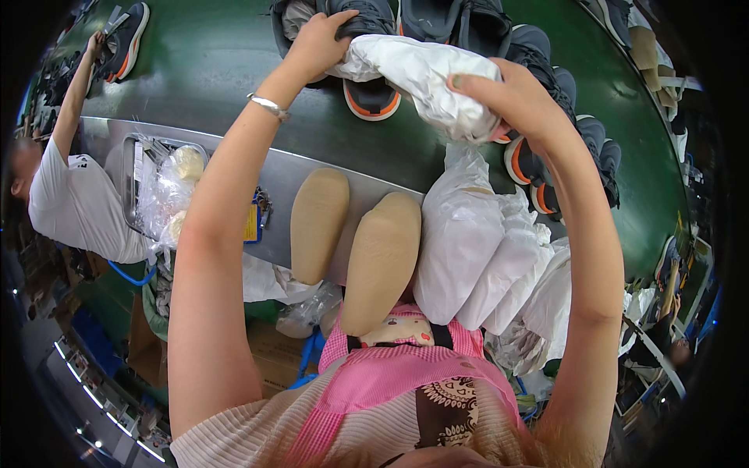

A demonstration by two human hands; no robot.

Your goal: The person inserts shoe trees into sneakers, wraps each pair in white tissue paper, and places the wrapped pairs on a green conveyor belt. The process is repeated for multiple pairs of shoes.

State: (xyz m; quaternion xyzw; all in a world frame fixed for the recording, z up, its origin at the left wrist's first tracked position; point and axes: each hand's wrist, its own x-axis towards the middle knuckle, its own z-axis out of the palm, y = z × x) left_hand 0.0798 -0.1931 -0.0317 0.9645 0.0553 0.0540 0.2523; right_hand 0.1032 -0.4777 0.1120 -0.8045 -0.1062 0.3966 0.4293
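Note:
My right hand is closed around one end of a crumpled white paper bundle, thumb on top. The bundle stretches leftward, its narrow end at the opening of a dark grey shoe with an orange-and-white sole. At that shoe's upper, my left hand is closed, fingers over its collar and laces; the thumb side lies against the bundle's narrow end. Part of the shoe is hidden beneath the paper. Two beige foot-shaped forms rest nearer me, beside several white paper-wrapped shapes.
Other dark shoes line the green work surface. A metal tray with plastic-wrapped pieces sits at left on the steel ledge, near a yellow-and-blue tag. Another person at far left reaches to a shoe.

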